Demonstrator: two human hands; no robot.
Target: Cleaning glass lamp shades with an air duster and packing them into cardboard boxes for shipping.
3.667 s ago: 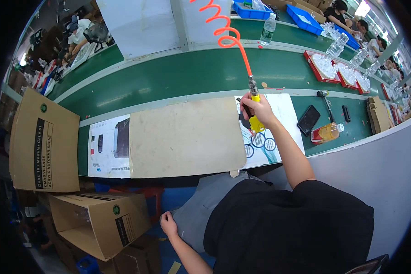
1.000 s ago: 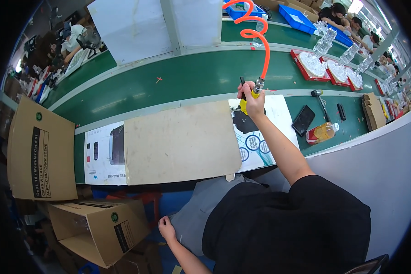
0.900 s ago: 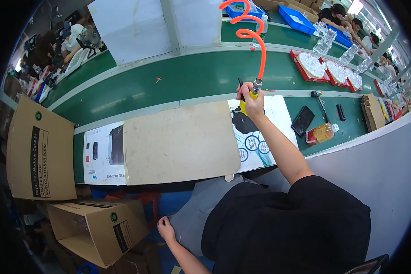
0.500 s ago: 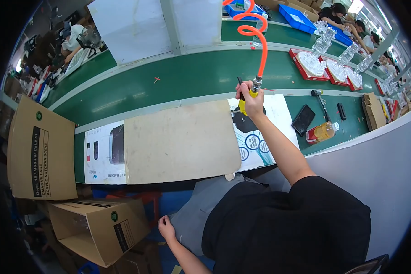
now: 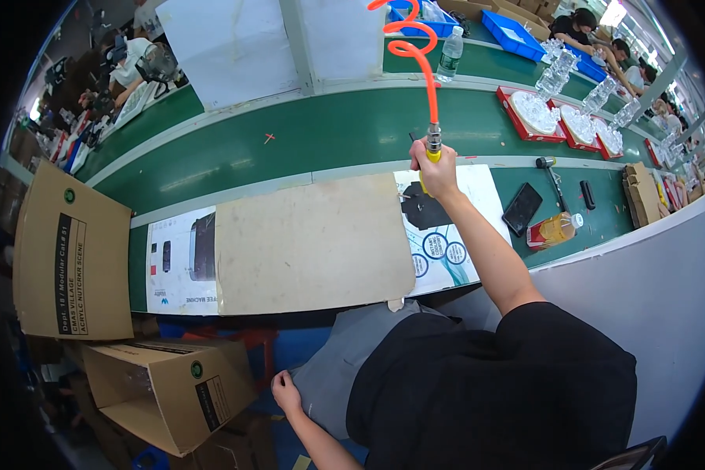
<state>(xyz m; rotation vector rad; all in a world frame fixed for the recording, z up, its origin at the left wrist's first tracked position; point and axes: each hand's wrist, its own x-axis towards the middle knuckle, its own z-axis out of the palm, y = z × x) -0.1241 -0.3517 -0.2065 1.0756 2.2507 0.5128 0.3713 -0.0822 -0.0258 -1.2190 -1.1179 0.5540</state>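
My right hand [image 5: 439, 166] is closed around a yellow air blow gun [image 5: 432, 157], held over the right end of the work surface. An orange coiled air hose [image 5: 429, 86] runs up from its metal coupling. Below the hand lies a printed white carton panel [image 5: 466, 205] with a dark picture on it. A plain beige cardboard sheet [image 5: 313, 243] covers the middle of the bench, left of that hand. Low in the view, my left hand [image 5: 285, 387] rests against my grey-clad leg with its fingers curled; nothing shows in it.
A black phone [image 5: 522, 208], a drink bottle [image 5: 554, 231] and a hammer [image 5: 554, 182] lie or stand at the right. Red trays with clear plastic pieces [image 5: 531, 112] sit behind. Two cartons [image 5: 94, 258] are at the left. A water bottle [image 5: 450, 55] stands beyond the hose.
My right hand has turned slightly, bringing the blow gun more upright. The orange hose has swung left, uncovering the water bottle behind it. My left hand stays put.
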